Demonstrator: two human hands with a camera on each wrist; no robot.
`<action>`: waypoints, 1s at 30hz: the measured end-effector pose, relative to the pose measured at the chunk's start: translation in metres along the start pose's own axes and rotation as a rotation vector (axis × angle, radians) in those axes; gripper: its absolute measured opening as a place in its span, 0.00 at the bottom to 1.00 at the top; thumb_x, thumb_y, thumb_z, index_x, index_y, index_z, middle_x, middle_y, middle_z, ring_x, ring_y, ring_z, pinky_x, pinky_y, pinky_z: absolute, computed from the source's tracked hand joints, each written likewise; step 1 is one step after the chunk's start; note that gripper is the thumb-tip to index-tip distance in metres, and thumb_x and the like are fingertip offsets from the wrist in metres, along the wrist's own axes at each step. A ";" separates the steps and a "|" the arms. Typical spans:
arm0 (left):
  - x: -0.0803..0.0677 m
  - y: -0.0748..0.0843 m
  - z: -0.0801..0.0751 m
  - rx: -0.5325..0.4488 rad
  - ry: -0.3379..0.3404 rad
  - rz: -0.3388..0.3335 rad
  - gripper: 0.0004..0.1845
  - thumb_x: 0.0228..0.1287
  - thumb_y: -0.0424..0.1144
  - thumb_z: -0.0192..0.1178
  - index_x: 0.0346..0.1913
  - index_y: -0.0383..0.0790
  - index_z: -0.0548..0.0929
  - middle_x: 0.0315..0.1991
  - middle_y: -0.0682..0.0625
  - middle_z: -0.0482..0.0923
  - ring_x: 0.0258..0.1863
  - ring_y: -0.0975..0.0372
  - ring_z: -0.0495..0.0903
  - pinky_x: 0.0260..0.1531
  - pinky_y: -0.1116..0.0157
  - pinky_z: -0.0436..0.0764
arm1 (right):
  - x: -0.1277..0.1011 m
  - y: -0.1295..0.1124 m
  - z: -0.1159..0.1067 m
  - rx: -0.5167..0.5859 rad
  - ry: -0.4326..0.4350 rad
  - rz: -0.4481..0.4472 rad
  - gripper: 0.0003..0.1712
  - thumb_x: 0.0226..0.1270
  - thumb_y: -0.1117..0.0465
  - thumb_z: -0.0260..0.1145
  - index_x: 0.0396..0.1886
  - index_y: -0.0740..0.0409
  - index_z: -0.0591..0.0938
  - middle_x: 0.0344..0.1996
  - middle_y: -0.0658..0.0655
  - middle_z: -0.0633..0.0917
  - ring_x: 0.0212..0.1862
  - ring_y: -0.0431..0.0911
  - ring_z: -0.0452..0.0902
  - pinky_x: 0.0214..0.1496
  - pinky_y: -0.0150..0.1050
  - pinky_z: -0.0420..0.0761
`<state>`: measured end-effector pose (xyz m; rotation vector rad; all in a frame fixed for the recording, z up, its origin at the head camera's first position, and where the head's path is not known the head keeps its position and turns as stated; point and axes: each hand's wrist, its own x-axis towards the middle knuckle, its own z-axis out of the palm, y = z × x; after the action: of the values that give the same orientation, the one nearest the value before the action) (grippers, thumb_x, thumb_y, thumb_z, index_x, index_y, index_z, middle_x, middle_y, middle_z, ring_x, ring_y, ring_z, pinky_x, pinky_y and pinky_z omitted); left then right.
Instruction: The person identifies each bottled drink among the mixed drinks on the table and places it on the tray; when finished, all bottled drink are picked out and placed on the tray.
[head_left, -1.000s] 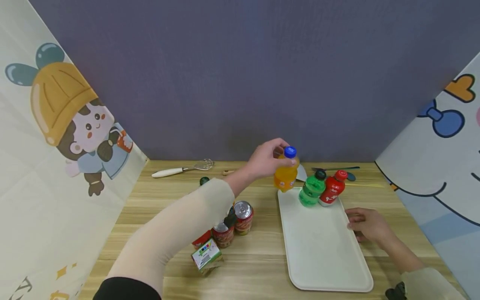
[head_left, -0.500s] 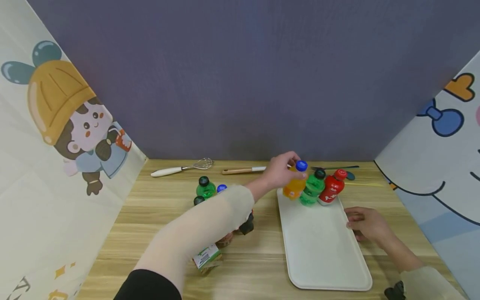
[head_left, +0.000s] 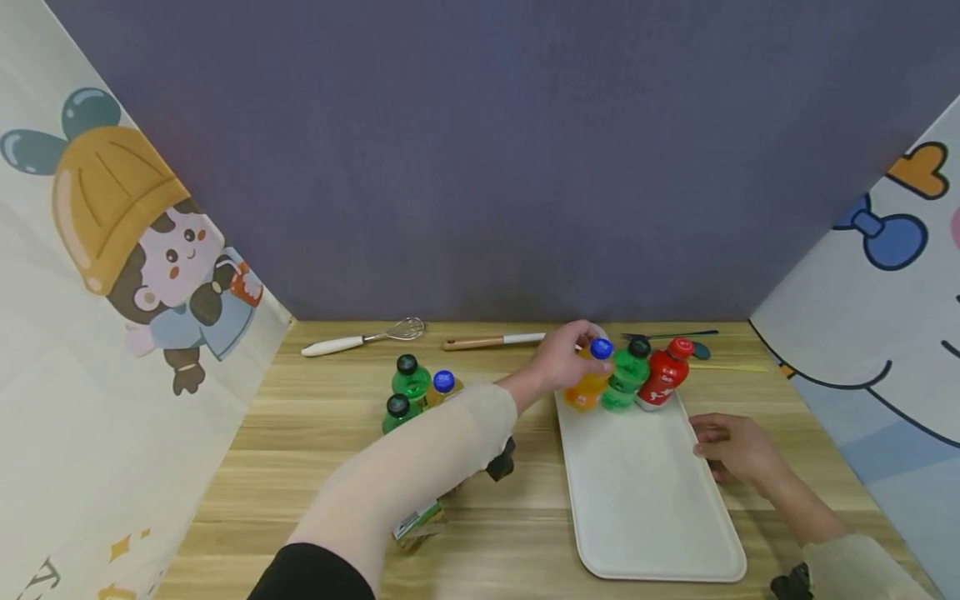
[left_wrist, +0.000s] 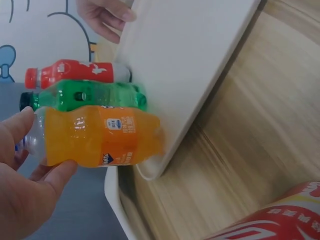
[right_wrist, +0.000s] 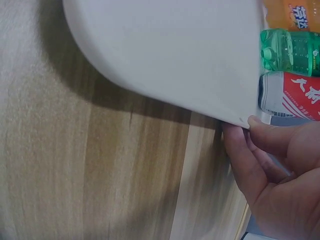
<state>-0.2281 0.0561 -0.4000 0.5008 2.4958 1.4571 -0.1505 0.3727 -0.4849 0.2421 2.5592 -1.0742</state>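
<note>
My left hand [head_left: 562, 362] grips an orange soda bottle [head_left: 588, 387] with a blue cap just below its neck. The bottle stands on the far left corner of a white tray [head_left: 645, 492], touching a green bottle [head_left: 622, 385]; a red bottle [head_left: 663, 379] stands beyond that. In the left wrist view my fingers [left_wrist: 25, 185] wrap the orange bottle [left_wrist: 100, 135] near its top. My right hand [head_left: 731, 446] lies on the table at the tray's right side, and its fingertips [right_wrist: 250, 125] touch the tray rim [right_wrist: 165, 55].
Left of the tray stand two green bottles [head_left: 411, 379] and a blue-capped bottle [head_left: 444, 385]. A small carton [head_left: 416, 521] and a dark bottle [head_left: 501, 458] are partly hidden by my arm. A whisk [head_left: 363, 337], a wooden-handled utensil [head_left: 487, 340] and a dark spoon [head_left: 675, 337] line the back wall.
My left hand has lowered the orange bottle from above the tray's corner down beside the green bottle. My arm shifted and uncovered the bottles on the left. The right hand stayed put.
</note>
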 end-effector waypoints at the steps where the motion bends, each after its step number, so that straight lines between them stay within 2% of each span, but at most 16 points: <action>1: 0.001 -0.001 0.000 0.006 0.004 0.001 0.16 0.63 0.42 0.74 0.49 0.48 0.80 0.47 0.51 0.80 0.43 0.62 0.77 0.42 0.69 0.80 | 0.000 0.000 0.000 0.000 0.000 -0.002 0.31 0.70 0.66 0.69 0.69 0.71 0.72 0.52 0.71 0.82 0.40 0.46 0.83 0.36 0.44 0.89; 6: 0.005 -0.007 0.002 0.028 0.013 -0.012 0.16 0.63 0.43 0.74 0.49 0.48 0.80 0.48 0.51 0.80 0.43 0.62 0.76 0.42 0.69 0.80 | -0.001 0.000 -0.001 -0.005 0.000 -0.009 0.31 0.69 0.65 0.70 0.69 0.70 0.72 0.51 0.70 0.83 0.40 0.46 0.83 0.35 0.44 0.89; 14: 0.007 -0.010 0.001 -0.007 0.025 -0.061 0.17 0.62 0.44 0.75 0.50 0.48 0.81 0.52 0.48 0.81 0.46 0.59 0.79 0.44 0.66 0.83 | -0.001 0.000 -0.001 0.000 0.000 -0.003 0.31 0.70 0.65 0.70 0.69 0.70 0.72 0.51 0.69 0.83 0.40 0.46 0.83 0.36 0.44 0.89; 30: 0.006 -0.009 -0.004 0.002 -0.042 -0.101 0.23 0.63 0.47 0.74 0.58 0.46 0.81 0.55 0.47 0.81 0.48 0.59 0.79 0.43 0.67 0.84 | 0.000 0.000 0.002 -0.022 0.018 0.016 0.32 0.70 0.65 0.70 0.70 0.69 0.72 0.52 0.70 0.82 0.40 0.46 0.83 0.35 0.44 0.89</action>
<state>-0.2369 0.0514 -0.4060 0.3956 2.4517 1.3927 -0.1498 0.3716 -0.4859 0.2670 2.5788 -1.0424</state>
